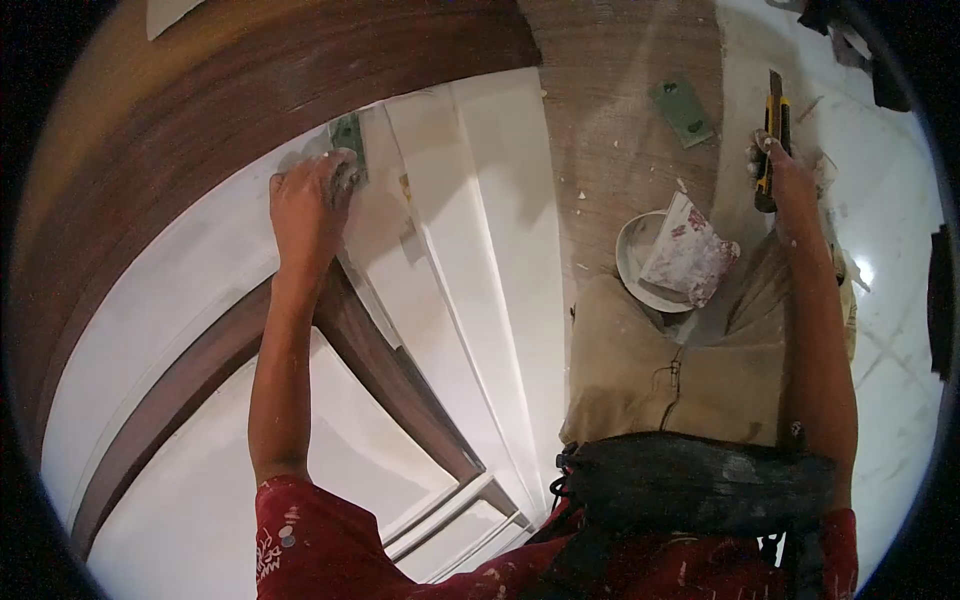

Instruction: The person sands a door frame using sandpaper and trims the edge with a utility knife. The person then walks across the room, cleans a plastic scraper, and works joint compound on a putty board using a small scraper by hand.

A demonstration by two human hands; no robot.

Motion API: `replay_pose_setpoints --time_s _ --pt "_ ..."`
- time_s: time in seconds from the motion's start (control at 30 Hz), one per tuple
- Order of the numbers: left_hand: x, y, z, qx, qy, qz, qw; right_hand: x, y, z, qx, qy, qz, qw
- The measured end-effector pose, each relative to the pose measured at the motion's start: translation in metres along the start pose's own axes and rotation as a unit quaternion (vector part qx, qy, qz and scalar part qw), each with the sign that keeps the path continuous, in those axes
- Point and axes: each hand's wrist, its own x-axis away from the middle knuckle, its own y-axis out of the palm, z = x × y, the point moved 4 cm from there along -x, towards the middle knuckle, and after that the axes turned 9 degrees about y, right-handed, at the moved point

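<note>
My left hand (pixel 312 205) is closed at the edge of a white panel (pixel 205 255). A flat green piece (pixel 350 138) shows past its curled fingers, which partly hide it. My right hand (pixel 785 175) is closed around a yellow and black utility knife (pixel 777 120), its tip pointing away from me. Below the right hand, a white bowl (pixel 630 262) sits by my knees, with a white, red-stained crumpled packet (pixel 690 255) in it. A second flat green piece (pixel 682 113) lies on the wood-look surface beyond the bowl.
Dark wood trim (pixel 350 320) crosses the white panelling on my left, and a brown wood-grain surface (pixel 250 60) curves behind it. Shiny white tiles (pixel 890 300) are on the right, with dark items (pixel 890 75) near the edge. Pale crumbs lie around the bowl.
</note>
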Motion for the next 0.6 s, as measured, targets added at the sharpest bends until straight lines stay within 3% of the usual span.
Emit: replay_pose_setpoints --time_s 0.07,0.17,0.27,0.37,0.47,0.6 --pt "0.0 0.007 -0.003 0.011 0.008 -0.02 1.0 -0.004 -0.002 0.002 0.002 -0.007 -0.007 1.0" --pt "0.001 0.01 0.005 0.017 0.06 0.033 0.998 0.003 0.001 -0.002 -0.025 0.008 0.0 1.0" --pt "-0.007 0.01 0.008 0.015 0.042 0.036 0.998 -0.006 -0.001 0.006 -0.008 0.01 -0.002 1.0" --pt "-0.014 0.012 0.009 -0.033 0.074 0.037 0.996 -0.004 -0.005 0.001 0.075 0.031 -0.001 0.997" --pt "-0.009 0.021 0.003 -0.086 0.096 0.058 0.99 0.015 0.003 -0.011 -0.019 0.025 -0.029 0.999" --pt "-0.007 0.019 0.004 -0.115 0.075 0.005 0.991 0.002 0.002 -0.003 -0.017 0.006 -0.024 1.0"
